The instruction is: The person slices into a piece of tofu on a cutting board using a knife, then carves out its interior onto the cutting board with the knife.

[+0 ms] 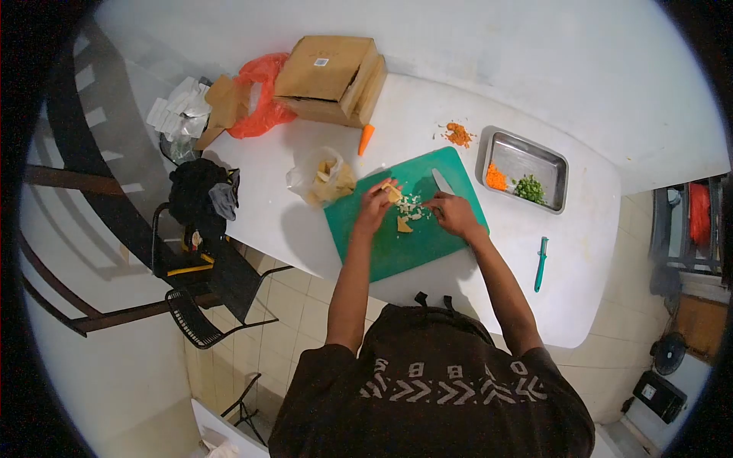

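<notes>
On the green cutting board, my left hand pinches a yellow-skinned block that looks like tofu. My right hand is closed at the near end of a knife. The blade points away from me, while the handle is hidden under the hand. Small white chopped bits lie between my hands, close to the right fingertips. Below them rests a loose yellow piece. Left of the board, a clear plastic bag holds more yellow pieces.
A metal tray holds chopped orange bits and chopped greens. Orange peelings lie behind the board, near a carrot piece. A green peeler lies at right. Cardboard boxes and a red bag stand at back left.
</notes>
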The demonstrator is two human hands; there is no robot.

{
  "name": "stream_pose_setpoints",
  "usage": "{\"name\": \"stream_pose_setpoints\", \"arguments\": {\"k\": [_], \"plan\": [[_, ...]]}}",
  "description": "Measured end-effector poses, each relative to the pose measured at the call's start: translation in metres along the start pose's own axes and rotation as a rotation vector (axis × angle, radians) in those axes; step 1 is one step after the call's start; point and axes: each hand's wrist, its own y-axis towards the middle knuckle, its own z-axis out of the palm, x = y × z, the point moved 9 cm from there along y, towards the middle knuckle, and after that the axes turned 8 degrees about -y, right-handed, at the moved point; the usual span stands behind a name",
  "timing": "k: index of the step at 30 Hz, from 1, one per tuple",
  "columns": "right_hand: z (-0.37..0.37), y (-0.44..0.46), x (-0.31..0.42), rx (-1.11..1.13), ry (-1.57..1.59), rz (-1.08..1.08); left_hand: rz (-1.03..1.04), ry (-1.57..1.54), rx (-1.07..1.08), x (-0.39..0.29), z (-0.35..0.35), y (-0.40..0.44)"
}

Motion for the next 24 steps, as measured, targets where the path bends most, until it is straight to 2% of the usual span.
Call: {"name": "stream_pose_setpoints", "arguments": {"k": [1,4,6,8,10,13,16,20,22,24], "plan": [[0.003,-0.004,-0.004,0.002,-0.011,0.070,-0.004,-0.002,-0.001,0.001,-0.002,-0.003],[0.010,-0.015,-0.002,-0.048,-0.043,0.129,0.016,0.054,-0.114,0.000,-0.019,-0.012],[0.021,-0.021,-0.003,-0.043,-0.062,0.145,0.032,0.049,-0.264,0.002,-0.037,-0.024],[0.034,-0.026,-0.004,-0.038,-0.082,0.161,0.059,0.113,-0.308,0.003,-0.047,-0.035],[0.036,-0.030,-0.007,-0.144,0.012,0.191,0.087,0.173,-0.354,-0.001,-0.049,-0.049],[0.042,-0.033,-0.007,-0.101,0.074,0.223,0.089,0.256,-0.416,-0.005,-0.056,-0.070],[0.033,-0.038,-0.002,-0.150,0.181,0.250,0.078,0.194,-0.433,-0.004,-0.063,-0.080],[0.036,-0.041,0.006,-0.152,0.154,0.284,0.068,0.015,-0.482,0.005,-0.070,-0.088],[0.027,-0.046,0.009,-0.242,0.114,0.288,0.087,-0.018,-0.490,0.009,-0.074,-0.087],[0.022,-0.051,0.018,-0.240,0.069,0.250,0.071,-0.408,-0.251,0.010,-0.065,-0.078]]}}
